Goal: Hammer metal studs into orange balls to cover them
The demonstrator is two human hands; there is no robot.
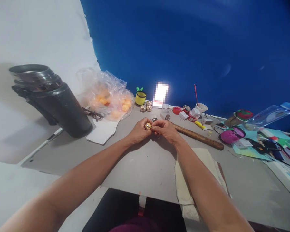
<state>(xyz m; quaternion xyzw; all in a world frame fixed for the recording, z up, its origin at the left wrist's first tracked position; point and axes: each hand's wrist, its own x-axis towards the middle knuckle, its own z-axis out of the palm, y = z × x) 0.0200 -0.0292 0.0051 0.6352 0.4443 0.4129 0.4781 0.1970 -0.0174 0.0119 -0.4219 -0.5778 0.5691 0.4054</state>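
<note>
My left hand (137, 130) and my right hand (165, 130) meet over the middle of the grey table (145, 164). Between their fingertips sits a small decorated ball (147, 126), orange with dark and pale patterning. The left hand's fingers curl round it from the left. The right hand pinches at its right side; whether it holds a small tool there is too small to tell. Three similar patterned balls (146, 106) lie farther back beside a small yellow cup (140, 97).
A dark tilted flask (53, 100) stands at left, next to a clear plastic bag of orange balls (111, 96). A wooden stick (198, 137) lies right of my hands. A cream cloth (193, 174) lies under my right forearm. Craft clutter, papers and a plastic bottle (268, 114) fill the right side.
</note>
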